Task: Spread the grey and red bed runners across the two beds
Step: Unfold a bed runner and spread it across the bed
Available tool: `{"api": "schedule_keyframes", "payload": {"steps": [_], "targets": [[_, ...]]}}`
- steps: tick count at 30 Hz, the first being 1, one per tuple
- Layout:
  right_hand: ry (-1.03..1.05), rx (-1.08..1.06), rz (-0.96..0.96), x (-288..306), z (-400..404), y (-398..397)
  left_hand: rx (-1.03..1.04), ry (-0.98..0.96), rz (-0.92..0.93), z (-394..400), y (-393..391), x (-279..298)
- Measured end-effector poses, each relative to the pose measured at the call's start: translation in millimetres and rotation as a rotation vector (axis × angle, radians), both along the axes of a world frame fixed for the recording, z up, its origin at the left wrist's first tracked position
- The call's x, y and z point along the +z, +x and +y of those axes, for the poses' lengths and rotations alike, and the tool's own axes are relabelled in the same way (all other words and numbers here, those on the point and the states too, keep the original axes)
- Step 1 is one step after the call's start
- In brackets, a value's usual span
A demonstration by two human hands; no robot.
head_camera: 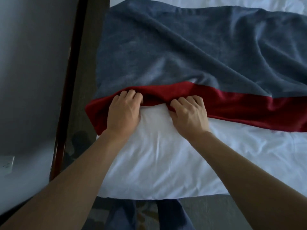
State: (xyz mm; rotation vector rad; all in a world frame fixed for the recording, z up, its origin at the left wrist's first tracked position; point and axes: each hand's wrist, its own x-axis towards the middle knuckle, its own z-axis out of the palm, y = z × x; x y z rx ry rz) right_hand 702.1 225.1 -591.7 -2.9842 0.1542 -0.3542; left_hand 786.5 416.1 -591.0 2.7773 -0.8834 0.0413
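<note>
Both hands, left hand (123, 112) and right hand (189, 113), apparently pinch the soft grey runner's red border (232, 107), which runs rightward across the white bed (157, 163).

A bedroom, likely a hotel room: a bed (166, 163) made with crisp white sheets and a grey and red bed runner (182, 55), beside a dark wooden frame (69, 80), a plain wall (33, 63) and patterned carpet (146, 211).

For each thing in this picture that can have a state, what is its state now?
bed runner: lying on the bed, wrinkled, not yet smooth.
red band: near edge bunched and lifted between the hands.
left hand: grips the red band.
right hand: grips the red band.
white sheet: exposed, lightly creased.
</note>
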Motion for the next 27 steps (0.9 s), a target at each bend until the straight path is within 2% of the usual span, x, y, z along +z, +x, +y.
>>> {"api": "schedule_keyframes", "payload": {"steps": [8,17,21,27], "targets": [[0.022,-0.007,0.004,-2.4,90.1,33.9,0.044,0.037,0.051,111.6,21.4,-4.6],[-0.003,0.080,-0.066,2.9,115.1,30.0,-0.105,-0.086,0.099,60.6,10.4,8.0],[-0.005,0.049,-0.047,2.3,122.4,23.5,-0.110,-0.053,0.186,78.8,9.9,7.4],[0.046,0.012,-0.013,2.8,141.3,16.9,-0.163,-0.084,0.168,86.3,-8.1,9.1]]}}
